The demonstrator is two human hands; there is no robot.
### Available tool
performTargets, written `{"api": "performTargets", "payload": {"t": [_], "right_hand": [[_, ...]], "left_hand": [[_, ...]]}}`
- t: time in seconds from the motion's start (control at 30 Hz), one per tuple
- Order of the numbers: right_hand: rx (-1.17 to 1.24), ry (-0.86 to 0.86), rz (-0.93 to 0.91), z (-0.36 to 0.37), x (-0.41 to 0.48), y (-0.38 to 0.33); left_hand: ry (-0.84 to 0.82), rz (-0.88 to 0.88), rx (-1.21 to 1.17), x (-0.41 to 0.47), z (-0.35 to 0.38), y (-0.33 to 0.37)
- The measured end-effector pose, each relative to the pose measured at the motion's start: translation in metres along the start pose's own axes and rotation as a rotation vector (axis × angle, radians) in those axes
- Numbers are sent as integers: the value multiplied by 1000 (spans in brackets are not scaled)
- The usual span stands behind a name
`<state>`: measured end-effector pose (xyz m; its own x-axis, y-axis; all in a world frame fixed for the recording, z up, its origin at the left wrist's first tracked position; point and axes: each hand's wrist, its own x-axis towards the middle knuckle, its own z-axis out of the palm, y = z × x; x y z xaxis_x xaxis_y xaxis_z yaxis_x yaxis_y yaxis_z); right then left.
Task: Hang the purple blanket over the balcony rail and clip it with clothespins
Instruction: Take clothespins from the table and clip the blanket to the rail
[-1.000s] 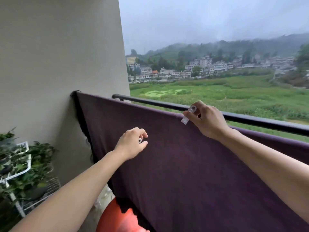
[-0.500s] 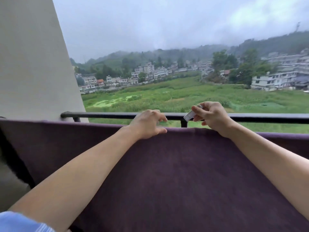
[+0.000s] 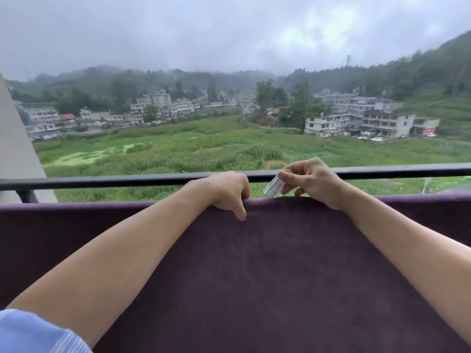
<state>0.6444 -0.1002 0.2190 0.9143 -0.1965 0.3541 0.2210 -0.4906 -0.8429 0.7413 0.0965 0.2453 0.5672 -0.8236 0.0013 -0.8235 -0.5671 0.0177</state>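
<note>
View from a person's head, looking down two bare forearms to a balcony edge. The purple blanket [image 3: 254, 263] was draped across the full width of the picture, its top fold running level. Whatever it hung on was hidden beneath the cloth, and a black rail [image 3: 127, 180] ran just beyond it.

The left hand [image 3: 226, 192] rested on the fold, its grip curled over the top edge with the thumb on the near face of the cloth. Just beside it, the right hand [image 3: 312, 180] pinched a clear clothespin [image 3: 274, 186] between thumb and fingers. The pin was tilted, its lower tip touching or just above the fold. Whether its mouth was sprung open could not be told. No other pin showed on the blanket.

The step in hand appeared to be setting a pin. To do it well, the left hand would best hold the cloth flat and taut at the fold so the layers did not bunch. The right hand would need to squeeze the pin's tail wide, turn it upright, push it straight down over cloth and support together, then release slowly. A shallow bite would likely slip, since the blanket looked thick.

A striped blue sleeve [image 3: 33, 335] showed at lower left and a pale wall [image 3: 15, 149] at far left. Green fields and houses lay beyond.
</note>
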Motion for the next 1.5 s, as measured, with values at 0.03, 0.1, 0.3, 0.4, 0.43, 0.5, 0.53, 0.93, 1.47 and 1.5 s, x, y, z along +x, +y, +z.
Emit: {"api": "performTargets", "payload": {"t": [0.03, 0.1, 0.3, 0.4, 0.43, 0.5, 0.53, 0.93, 1.47, 1.5], "right_hand": [[-1, 1, -8, -1, 0, 1], [-21, -8, -25, -2, 0, 1], [-286, -87, -120, 2, 9, -17], [-473, -123, -163, 6, 14, -29], [-513, -138, -181, 7, 14, -32], [-565, -163, -204, 9, 14, -38], [-581, -171, -210, 11, 15, -39], [-316, -133, -143, 12, 15, -16], [-251, 20, -252, 11, 0, -2], [-301, 35, -298, 11, -3, -5]], "left_hand": [[-14, -3, -30, 0, -2, 0], [-44, -16, -136, -2, -5, -3], [-46, -8, -260, -9, -7, -9], [-28, -7, -196, -10, -6, -16], [-20, -8, -161, -11, -5, -20], [2, -11, -94, -11, -2, -26], [8, -13, -78, -10, 0, -28], [11, 27, -198, -14, 2, -31], [217, 101, -450, -19, 11, -17], [228, 94, -451, -19, 11, -17]]}}
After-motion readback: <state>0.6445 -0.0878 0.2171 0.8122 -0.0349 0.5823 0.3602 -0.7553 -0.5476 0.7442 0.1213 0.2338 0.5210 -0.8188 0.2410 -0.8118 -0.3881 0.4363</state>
